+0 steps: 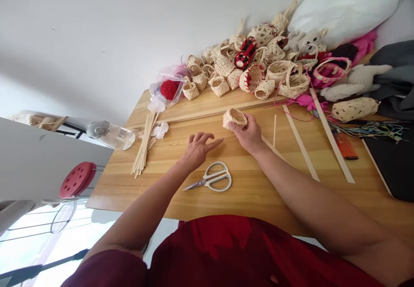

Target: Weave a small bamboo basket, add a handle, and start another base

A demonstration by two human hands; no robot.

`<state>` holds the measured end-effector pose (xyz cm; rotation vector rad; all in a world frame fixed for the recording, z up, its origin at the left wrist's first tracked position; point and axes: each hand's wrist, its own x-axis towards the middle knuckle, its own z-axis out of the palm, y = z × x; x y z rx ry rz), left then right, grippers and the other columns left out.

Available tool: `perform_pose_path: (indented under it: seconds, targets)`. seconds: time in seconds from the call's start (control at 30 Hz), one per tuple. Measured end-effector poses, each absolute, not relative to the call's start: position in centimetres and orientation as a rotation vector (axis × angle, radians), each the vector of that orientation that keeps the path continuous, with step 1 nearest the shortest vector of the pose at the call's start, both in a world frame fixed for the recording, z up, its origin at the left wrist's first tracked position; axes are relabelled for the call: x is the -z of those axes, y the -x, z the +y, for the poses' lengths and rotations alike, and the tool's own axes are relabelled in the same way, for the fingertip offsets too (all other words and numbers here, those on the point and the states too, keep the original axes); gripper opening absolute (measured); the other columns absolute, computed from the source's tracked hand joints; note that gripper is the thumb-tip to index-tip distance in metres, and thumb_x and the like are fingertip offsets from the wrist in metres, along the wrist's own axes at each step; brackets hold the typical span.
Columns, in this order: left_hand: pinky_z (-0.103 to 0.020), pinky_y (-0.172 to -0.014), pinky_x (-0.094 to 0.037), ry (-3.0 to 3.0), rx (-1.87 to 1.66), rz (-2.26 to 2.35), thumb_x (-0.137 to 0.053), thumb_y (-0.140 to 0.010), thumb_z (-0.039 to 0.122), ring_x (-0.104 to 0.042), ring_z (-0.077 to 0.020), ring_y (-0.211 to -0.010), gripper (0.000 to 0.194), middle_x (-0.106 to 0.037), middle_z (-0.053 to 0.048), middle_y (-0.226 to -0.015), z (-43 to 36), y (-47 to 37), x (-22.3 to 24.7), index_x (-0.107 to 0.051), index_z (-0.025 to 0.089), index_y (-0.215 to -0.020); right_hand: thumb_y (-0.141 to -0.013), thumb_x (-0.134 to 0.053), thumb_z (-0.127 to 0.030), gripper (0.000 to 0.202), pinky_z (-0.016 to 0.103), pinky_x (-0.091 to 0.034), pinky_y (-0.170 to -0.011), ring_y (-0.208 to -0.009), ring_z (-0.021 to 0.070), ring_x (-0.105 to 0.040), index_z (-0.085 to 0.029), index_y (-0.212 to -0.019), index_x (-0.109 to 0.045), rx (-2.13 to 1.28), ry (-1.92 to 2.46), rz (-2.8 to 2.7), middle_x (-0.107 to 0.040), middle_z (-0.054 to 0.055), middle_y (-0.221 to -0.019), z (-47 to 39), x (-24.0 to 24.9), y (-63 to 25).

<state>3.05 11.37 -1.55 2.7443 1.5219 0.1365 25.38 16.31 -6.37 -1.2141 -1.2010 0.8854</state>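
Observation:
A small woven basket point(233, 116) without a handle is gripped at its right side by my right hand point(247, 134), thumb in front. Its opening faces up and slightly right. My left hand point(199, 149) hovers over the wooden table with fingers apart and nothing in it. Just below that hand lie white-handled scissors point(217, 176), blades pointing left. One loose flat strip point(274, 147) passes partly behind my right forearm. A fan of pale flat strips point(145, 145) lies to the left of my left hand.
Many small woven baskets point(223, 65) crowd the wall side. Red yarn point(169, 89) sits in a clear bag. A water bottle point(111, 135) lies at the left edge. Long strips point(333, 136), an orange lighter point(345, 145) and a dark flat item point(394, 162) occupy the right.

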Motion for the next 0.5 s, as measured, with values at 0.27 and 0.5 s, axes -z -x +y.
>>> perform_pose_path:
  seconds: [0.27, 0.5]
  targets:
    - [-0.055, -0.113, -0.031, -2.774, -0.12, 1.672, -0.052, -0.086, 0.0, -0.051, -0.0297, -0.131, 0.063, -0.064, -0.006, -0.14, 10.8, 0.9, 0.4, -0.073, 0.043, -0.125, -0.067, -0.082, -0.068, 0.067, 0.047, -0.06, -0.089, -0.094, 0.0273, -0.073, -0.023, -0.112, -0.061, -0.957, 1.227, -1.118, -0.077, 0.009, -0.107, 16.0, 5.6, -25.7]
    - [-0.061, -0.102, -0.037, -2.19, -0.601, 2.622, -0.068, -0.087, 0.031, -0.052, -0.0268, -0.096, 0.021, -0.063, -0.004, -0.079, 6.5, 15.2, -0.2, -0.068, 0.021, -0.068, -0.066, -0.086, -0.062, 0.061, 0.048, -0.059, -0.088, -0.095, 0.0302, -0.073, -0.025, -0.108, -0.062, -0.848, 1.236, -1.287, -0.078, 0.009, -0.106, 15.3, 5.1, -25.3]
